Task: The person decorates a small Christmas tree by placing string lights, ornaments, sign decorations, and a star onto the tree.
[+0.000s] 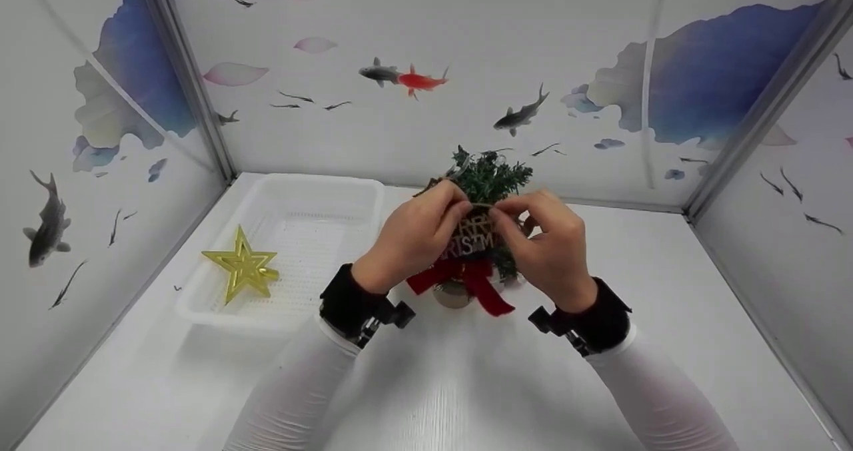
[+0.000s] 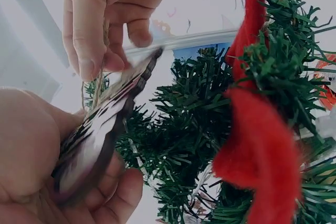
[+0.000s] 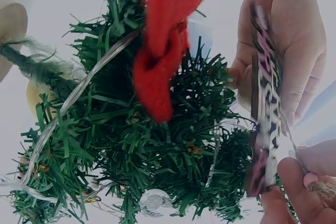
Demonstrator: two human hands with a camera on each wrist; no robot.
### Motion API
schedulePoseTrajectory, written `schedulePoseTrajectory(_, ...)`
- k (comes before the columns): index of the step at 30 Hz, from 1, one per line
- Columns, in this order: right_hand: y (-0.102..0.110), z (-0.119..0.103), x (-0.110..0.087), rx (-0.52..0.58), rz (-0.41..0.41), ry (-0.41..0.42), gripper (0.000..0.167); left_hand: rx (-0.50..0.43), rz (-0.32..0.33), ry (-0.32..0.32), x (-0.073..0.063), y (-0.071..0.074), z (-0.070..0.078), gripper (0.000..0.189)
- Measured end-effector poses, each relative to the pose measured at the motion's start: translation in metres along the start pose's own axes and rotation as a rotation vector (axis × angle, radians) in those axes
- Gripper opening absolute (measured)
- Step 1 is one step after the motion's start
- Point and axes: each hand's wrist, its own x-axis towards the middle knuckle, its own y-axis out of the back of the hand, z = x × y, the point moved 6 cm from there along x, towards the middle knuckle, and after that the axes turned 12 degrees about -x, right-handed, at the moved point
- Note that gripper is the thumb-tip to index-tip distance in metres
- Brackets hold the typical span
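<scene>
A "Merry Christmas" sign hangs by twine in front of a small Christmas tree. My left hand pinches the twine at the left, its fingers close around the sign's edge. Opposite, my right hand pinches the twine between thumb and finger, and a pink bead shows at those fingertips. Seen edge-on in the left wrist view, the sign stands beside the green branches. Below it, a red bow hangs on the tree over a pale round base.
At the left stands a white plastic tray with a gold star in it. Clear string lights wind through the branches. White panels printed with fish surround the white table at the back and sides.
</scene>
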Motion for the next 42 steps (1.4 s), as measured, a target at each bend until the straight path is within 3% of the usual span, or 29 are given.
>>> schedulePoseTrajectory(6, -0.004, 0.002, 0.003, -0.01, 0.01, -0.015, 0.009, 0.057, 0.034, 0.007, 0.002, 0.0, -0.001, 0.019)
schedulePoseTrajectory(14, -0.013, 0.005, 0.006, -0.076, 0.036, 0.012, 0.007, 0.182, 0.12, -0.069, 0.003, -0.001, -0.002, 0.018)
schedulePoseTrajectory(18, -0.016, -0.001, 0.008, -0.226, 0.056, 0.09, 0.005, 0.199, 0.157, -0.072, 0.004, 0.0, -0.001, 0.018)
schedulePoseTrajectory(22, -0.018, -0.007, 0.007, -0.394, 0.105, 0.168, 0.006, 0.174, 0.177, -0.024, 0.004, 0.0, -0.002, 0.019)
schedulePoseTrajectory(28, -0.024, -0.01, 0.004, -0.522, 0.148, 0.221, 0.007, 0.149, 0.202, 0.032, 0.003, -0.004, -0.008, 0.019)
schedulePoseTrajectory(32, -0.028, -0.01, 0.001, -0.542, 0.131, 0.245, 0.01, 0.126, 0.2, 0.044, 0.004, -0.005, -0.011, 0.019)
schedulePoseTrajectory(36, -0.031, -0.007, 0.0, -0.513, 0.059, 0.261, 0.014, 0.105, 0.188, 0.061, 0.004, -0.004, -0.014, 0.019)
schedulePoseTrajectory(42, -0.031, -0.002, -0.001, -0.438, 0.003, 0.228, 0.017, 0.09, 0.184, 0.078, 0.004, 0.0, -0.015, 0.017)
